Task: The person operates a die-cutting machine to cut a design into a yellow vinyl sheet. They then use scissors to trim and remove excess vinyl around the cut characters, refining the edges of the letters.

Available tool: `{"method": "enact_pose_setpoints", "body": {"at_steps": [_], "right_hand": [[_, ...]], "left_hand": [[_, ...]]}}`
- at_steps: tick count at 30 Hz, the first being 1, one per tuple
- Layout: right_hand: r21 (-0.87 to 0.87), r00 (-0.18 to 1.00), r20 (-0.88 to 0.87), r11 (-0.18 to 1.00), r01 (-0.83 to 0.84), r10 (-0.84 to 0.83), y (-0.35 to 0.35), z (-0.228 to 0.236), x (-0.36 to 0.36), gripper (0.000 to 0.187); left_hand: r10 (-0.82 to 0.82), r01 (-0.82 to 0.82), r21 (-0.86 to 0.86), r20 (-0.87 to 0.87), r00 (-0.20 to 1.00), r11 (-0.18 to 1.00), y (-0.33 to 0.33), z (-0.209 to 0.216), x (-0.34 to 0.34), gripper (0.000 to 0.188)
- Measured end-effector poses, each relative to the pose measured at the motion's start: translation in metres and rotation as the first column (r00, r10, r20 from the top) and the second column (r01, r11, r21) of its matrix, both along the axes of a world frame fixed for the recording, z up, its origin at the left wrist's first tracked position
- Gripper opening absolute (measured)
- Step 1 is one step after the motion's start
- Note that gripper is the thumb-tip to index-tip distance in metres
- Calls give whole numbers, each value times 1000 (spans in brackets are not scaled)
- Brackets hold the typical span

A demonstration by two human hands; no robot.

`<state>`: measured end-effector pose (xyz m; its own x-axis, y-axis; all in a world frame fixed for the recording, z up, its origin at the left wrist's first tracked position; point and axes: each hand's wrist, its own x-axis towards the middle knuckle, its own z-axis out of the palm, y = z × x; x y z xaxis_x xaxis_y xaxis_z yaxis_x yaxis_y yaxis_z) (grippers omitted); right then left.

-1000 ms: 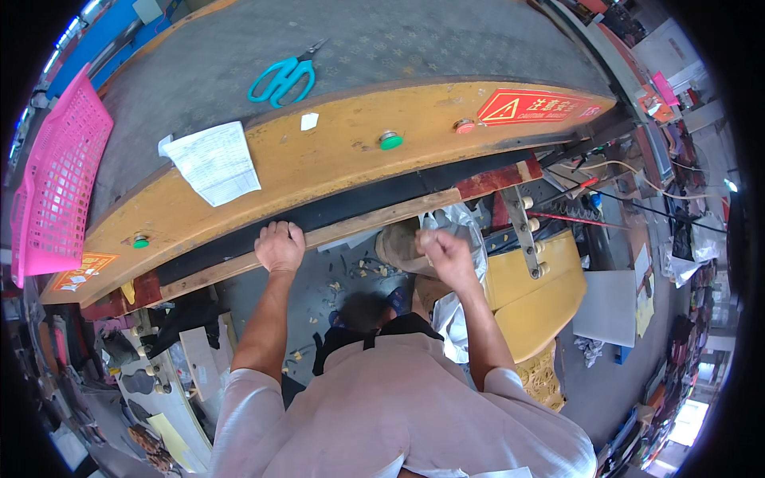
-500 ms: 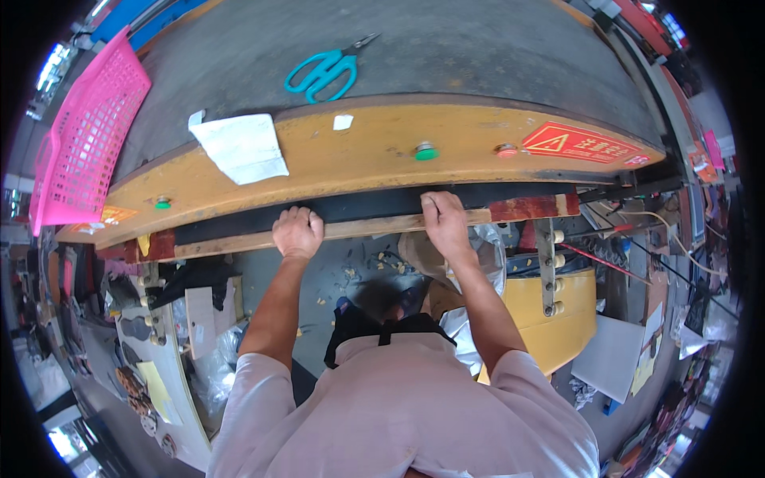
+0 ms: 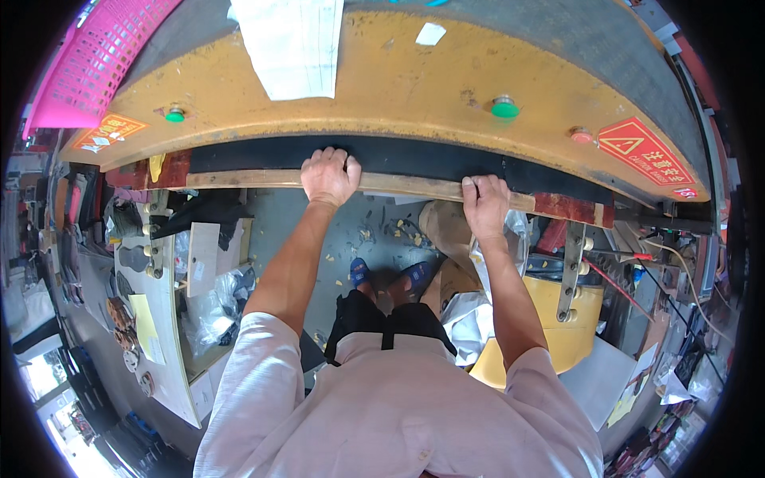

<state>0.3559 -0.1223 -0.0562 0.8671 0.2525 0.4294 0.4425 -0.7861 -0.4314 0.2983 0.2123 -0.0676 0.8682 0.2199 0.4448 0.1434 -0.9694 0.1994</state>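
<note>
A wooden-edged board point(image 3: 406, 185) with a black sheet point(image 3: 406, 158) on it lies along the underside of a yellow machine beam point(image 3: 382, 72). My left hand point(image 3: 329, 177) is closed over its near wooden edge, left of the middle, with fingertips on the black surface. Further right, my right hand point(image 3: 486, 205) is closed on the same edge, its thumb and fingers bent over the wood. Both ends of the edge are dark red. The beam hides the far part of the board.
Green buttons point(image 3: 504, 107), a red button point(image 3: 581, 135) and a red warning label point(image 3: 647, 151) sit on the beam. White paper point(image 3: 291, 48) hangs over it. A pink basket point(image 3: 96, 68) stands at far left. Below are a yellow cylindrical form point(image 3: 562, 319) and floor scraps point(image 3: 366, 235).
The view has shifted, so the beam and board sit higher in the picture and the scissors are nearly out of sight. Both hands keep their grip at about the same places on the edge.
</note>
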Motion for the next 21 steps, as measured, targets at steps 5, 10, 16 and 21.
{"method": "enact_pose_setpoints", "body": {"at_steps": [5, 10, 16, 21], "right_hand": [[-1, 999, -32, 1000, 26, -26, -1, -2, -18, 22], [-2, 994, -104, 999, 39, -39, -10, 7, -66, 21], [308, 853, -519, 921, 239, -48, 20, 50, -122, 28], [76, 935, -346, 996, -52, 75, 129, 68, -106, 70]], "left_hand": [[0, 0, -43, -9, 1000, 999, -5, 0, -19, 21], [-34, 35, -88, 21, 999, 995, -15, 7, -69, 20], [-10, 66, -690, 85, 996, 721, -32, 35, -143, 25], [-183, 331, -691, 281, 942, 642, -16, 48, -129, 18]]}}
